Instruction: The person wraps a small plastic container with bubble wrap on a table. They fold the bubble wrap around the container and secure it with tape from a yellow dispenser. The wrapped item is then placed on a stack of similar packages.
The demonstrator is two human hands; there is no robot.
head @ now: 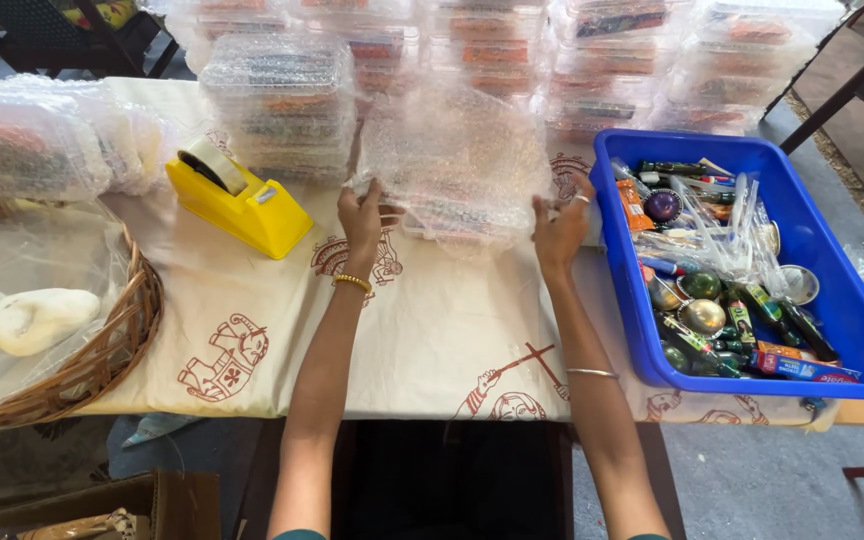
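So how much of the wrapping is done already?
Lots looks done: stacks of bubble-wrapped boxes fill the back of the table. In hand: the left hand and right hand hold bubble wrap around one more box. Probably left: taping it, with the yellow tape dispenser close by.

Two bare forearms, left hand (pixel 363 222) with beaded gold bracelet (pixel 352 283) at wrist, right hand (pixel 559 235) with ring (pixel 582 199) on one finger, thin silver bangle (pixel 592 373) mid-forearm, teal sleeve edges at bottom of frame
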